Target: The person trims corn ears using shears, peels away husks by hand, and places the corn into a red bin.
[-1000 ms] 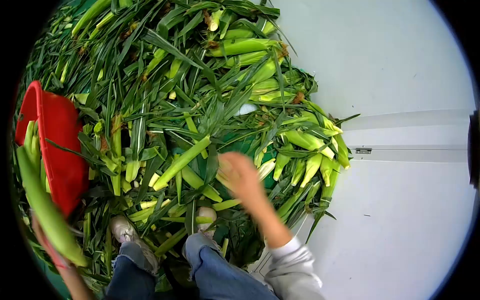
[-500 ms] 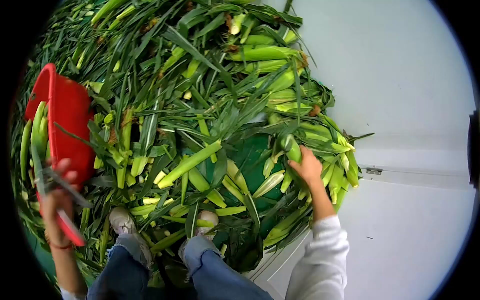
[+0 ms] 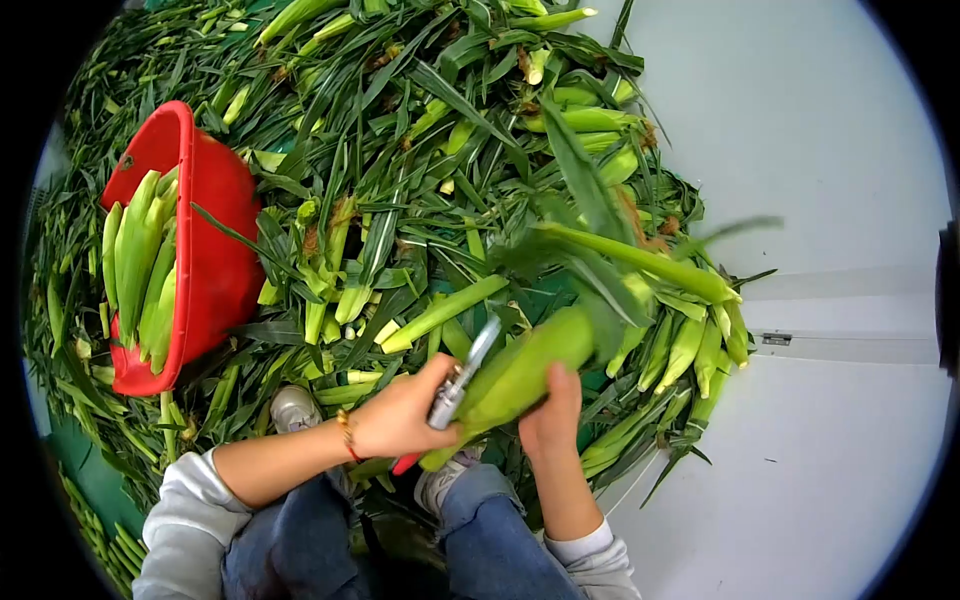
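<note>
An ear of corn in its green husk (image 3: 530, 365), with long leaves at its far end, is held up in front of my legs. My right hand (image 3: 552, 415) is closed around its right side. My left hand (image 3: 405, 415) grips pruning shears (image 3: 450, 398) with a bit of red handle showing below the fist. Their metal blade points up along the left side of the corn ear. Whether the blades touch the husk, I cannot tell. The leafy end is smeared by motion.
A red plastic basin (image 3: 225, 240) lies tipped at the left with several husked-in corn ears (image 3: 150, 265) in it. Cut leaves and stalks (image 3: 440, 315) cover the floor around my shoes (image 3: 295, 408). More ears (image 3: 685, 355) are piled beside the white panel (image 3: 830, 450) at the right.
My right hand has lifted the corn ear from the pile and drawn it toward me. My left hand has brought the shears from beside the basin across to the ear.
</note>
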